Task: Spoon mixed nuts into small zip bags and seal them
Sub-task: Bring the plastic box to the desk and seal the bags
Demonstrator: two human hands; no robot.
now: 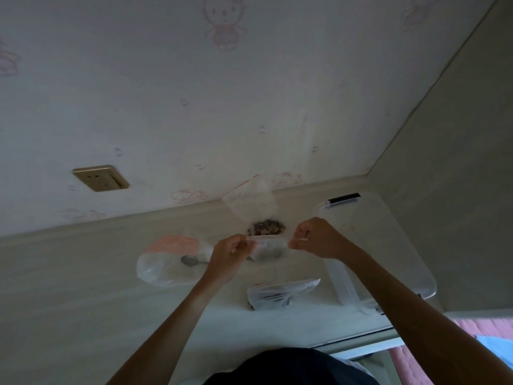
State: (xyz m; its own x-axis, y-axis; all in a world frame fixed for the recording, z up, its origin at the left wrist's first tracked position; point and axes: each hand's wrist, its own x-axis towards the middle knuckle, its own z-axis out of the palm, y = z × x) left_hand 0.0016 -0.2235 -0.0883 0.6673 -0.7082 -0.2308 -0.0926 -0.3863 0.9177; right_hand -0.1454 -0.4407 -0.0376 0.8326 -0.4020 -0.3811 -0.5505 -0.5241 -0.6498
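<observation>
2 bare hands pinched the top corners of a small clear zip bag of mixed nuts [267, 247] above a pale wood-grain tabletop [83, 273], the left hand [227, 252] at one end and the right hand [312, 237] at the other. Behind it lay a loose pile of brown nuts [266, 227], beside a clear plastic storage box [388, 245]. Cartoon-printed wallpaper [194, 93] with a brass-coloured wall socket [100, 178] backed the table.
</observation>
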